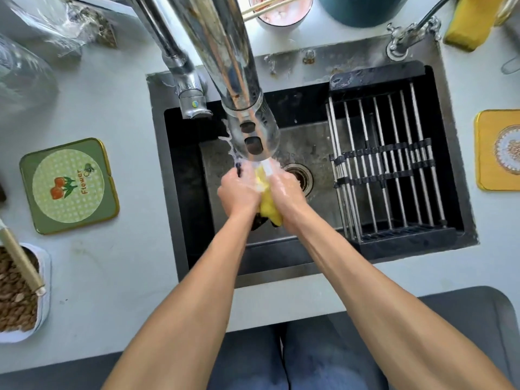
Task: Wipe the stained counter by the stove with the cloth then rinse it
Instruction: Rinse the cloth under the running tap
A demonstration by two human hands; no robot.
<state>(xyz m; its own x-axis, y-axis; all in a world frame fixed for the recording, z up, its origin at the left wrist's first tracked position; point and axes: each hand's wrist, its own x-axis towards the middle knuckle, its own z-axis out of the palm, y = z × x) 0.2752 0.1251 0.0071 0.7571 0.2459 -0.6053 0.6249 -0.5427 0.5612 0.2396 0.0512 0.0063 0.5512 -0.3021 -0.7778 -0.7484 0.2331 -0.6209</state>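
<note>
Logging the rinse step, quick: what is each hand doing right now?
Left hand: grips the cloth under the running faucet.
Right hand: grips the same cloth.

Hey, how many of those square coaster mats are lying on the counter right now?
2. A green mat lies left of the sink; a yellow mat lies right of it, cut off by the frame edge. Others may sit outside the view.

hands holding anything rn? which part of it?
Yes. Left hand and right hand both grip the yellow cloth, bunched between them, under the running faucet over the sink. The wet bunch hides the exact hold.
</note>
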